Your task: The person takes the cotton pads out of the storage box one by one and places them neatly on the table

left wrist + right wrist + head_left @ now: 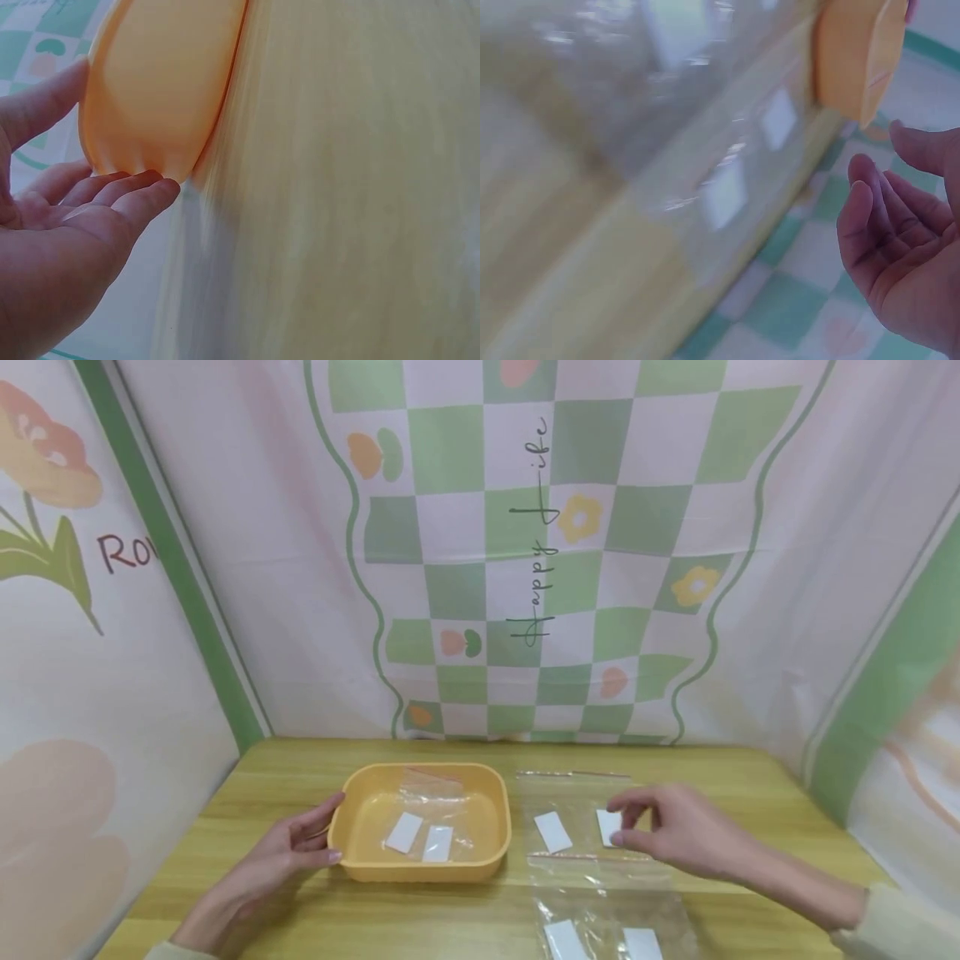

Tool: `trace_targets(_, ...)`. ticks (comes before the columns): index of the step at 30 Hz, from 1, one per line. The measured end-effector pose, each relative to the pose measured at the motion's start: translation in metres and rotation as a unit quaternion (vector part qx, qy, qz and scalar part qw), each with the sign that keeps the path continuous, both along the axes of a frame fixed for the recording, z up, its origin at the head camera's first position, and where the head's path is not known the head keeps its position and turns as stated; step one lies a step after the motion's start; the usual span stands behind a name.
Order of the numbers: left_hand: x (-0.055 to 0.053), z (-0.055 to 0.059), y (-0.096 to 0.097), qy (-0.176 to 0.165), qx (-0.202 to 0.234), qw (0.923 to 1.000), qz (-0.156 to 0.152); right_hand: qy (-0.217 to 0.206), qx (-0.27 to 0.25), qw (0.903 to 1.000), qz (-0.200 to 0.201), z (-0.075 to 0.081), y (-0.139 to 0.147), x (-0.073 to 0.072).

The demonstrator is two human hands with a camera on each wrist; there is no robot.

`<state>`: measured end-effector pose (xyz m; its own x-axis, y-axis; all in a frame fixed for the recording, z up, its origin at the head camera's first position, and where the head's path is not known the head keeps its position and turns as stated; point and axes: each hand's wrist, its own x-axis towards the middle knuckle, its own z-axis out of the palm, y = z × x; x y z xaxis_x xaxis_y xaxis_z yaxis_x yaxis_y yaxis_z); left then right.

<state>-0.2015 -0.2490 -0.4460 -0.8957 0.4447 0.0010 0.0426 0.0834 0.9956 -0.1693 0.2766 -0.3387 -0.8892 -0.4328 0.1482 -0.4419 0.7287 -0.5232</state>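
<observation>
A yellow plastic tray (420,872) stands left of centre on the table. My left hand (288,852) holds its left end, the thumb near the front corner and the fingers farther back; the left wrist view shows the fingertips (161,184) against the outer wall. Inside the tray lies a clear zip bag (432,790) with two white rectangular pieces. My right hand (678,831) hovers over a second clear zip bag (573,792), thumb and fingers loosely bent and apart, nothing between them. That bag also shows two white pieces, one partly hidden by the hand.
A third clear zip bag (600,893) with two white pieces lies nearer the front, its top edge overlapping the second bag. The wood-grain table (315,927) ends at a patterned cloth (517,568) at the back, with more cloth at both sides.
</observation>
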Motion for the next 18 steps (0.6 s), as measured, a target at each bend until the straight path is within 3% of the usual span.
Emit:
trace_targets(4, -0.001, 0.0, 0.0, -0.002, 0.004, 1.0, 0.0, -0.004, 0.004, 0.9995, 0.032, 0.016, -0.042, -0.022)
trace_targets(8, -0.001, -0.001, 0.0, -0.002, 0.007, 1.0, -0.002, -0.007, -0.001, 0.9979, 0.064, 0.02, -0.085, -0.045)
trace_targets(18, -0.003, -0.001, -0.001, -0.003, 0.015, 0.9999, -0.008, -0.007, 0.028, 0.9916, 0.126, -0.007, -0.17, -0.093)
